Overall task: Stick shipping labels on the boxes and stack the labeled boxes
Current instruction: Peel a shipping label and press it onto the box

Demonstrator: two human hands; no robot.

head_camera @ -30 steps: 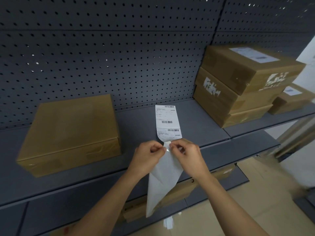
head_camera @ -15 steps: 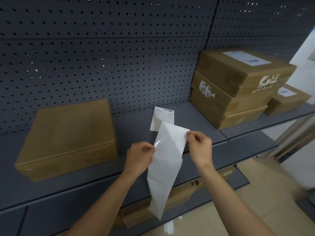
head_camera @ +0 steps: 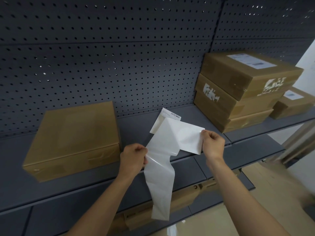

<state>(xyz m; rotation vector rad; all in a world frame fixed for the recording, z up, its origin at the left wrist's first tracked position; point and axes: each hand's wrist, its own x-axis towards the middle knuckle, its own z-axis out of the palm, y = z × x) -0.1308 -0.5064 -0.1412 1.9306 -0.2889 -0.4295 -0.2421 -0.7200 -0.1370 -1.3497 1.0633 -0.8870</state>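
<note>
- The left hand (head_camera: 133, 156) is just to the right of the plain box (head_camera: 73, 133), in front of the shelf (head_camera: 134, 128). Its fingers (head_camera: 144, 151) are curled tight round the shiny backing strip (head_camera: 160, 181), which hangs down below it.
- The right hand (head_camera: 213, 144) is farther to the right of the plain box. It pinches one edge of the white label (head_camera: 185, 135) between thumb and fingers. The blank side of the label faces us. A bit of the printed end, with a barcode, peeks out behind it.
- I think the label is only partly off the strip.
- To do this well, pull the label slowly and evenly, away from the plain box. A fast tug could rip it or make it curl.
- Keep the strip pulled tight with the left hand so it does not flap.
- Hold just the edge of the label. The sticky side should not fold onto itself or stick to the hand.
- The plain box shows no label on top, so it looks like the next one to get it.
- The stack of boxes (head_camera: 242, 92) sits well to the right of the plain box, and its top box has a label.
</note>
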